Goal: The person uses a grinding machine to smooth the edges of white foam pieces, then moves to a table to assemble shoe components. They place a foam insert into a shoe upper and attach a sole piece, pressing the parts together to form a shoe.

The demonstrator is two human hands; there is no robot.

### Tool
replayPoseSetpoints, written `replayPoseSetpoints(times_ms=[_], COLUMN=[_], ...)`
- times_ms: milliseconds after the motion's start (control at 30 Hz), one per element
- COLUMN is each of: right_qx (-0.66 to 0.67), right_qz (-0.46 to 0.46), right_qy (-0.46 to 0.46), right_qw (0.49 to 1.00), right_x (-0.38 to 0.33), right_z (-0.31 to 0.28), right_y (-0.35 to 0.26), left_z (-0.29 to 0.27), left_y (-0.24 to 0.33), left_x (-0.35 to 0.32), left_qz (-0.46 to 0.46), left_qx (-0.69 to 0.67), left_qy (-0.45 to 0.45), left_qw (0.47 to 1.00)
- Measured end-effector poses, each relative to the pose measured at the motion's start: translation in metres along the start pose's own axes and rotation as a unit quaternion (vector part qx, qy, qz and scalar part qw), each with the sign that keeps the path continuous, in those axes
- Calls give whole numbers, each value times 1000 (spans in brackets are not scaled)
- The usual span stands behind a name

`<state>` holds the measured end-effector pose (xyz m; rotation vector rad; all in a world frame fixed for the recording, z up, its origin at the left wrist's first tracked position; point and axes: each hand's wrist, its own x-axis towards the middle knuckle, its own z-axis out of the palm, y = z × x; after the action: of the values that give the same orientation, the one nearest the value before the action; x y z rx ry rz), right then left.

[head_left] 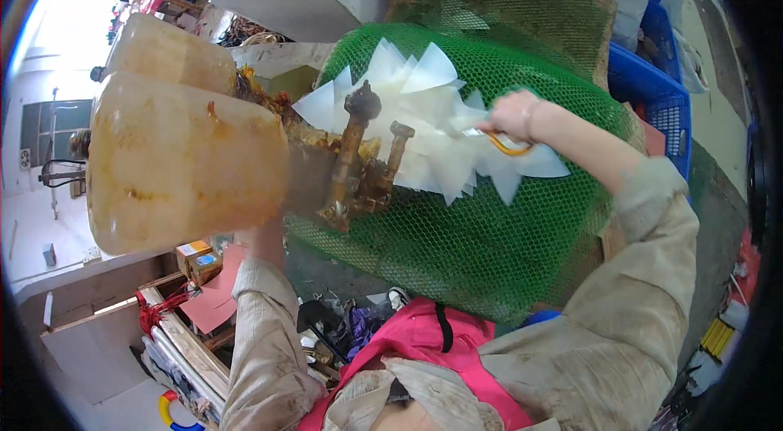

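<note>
Lying mostly left of the right hand (514,116): translucent white pieces (432,128).

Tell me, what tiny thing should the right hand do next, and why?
Maybe lift slowly: the right hand is over the right part of a loose, overlapping pile of white pointed pieces on green mesh, so a quick tug could scatter them.
</note>
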<state>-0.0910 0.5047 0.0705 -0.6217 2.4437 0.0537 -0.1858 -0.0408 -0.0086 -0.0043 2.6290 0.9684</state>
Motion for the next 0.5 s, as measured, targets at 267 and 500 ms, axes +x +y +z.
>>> replayPoseSetpoints(times_ms=[267,500], right_qx=[127,26], right_qz=[-2,24], right_qy=[97,204], right_qw=[987,978], right_x=[-85,86], right_z=[6,-89], right_y=[-26,-15], left_z=[18,36], left_y=[17,36], left_x=[41,55], left_qz=[46,68], left_qx=[20,15], left_qy=[24,17], left_qw=[998,997])
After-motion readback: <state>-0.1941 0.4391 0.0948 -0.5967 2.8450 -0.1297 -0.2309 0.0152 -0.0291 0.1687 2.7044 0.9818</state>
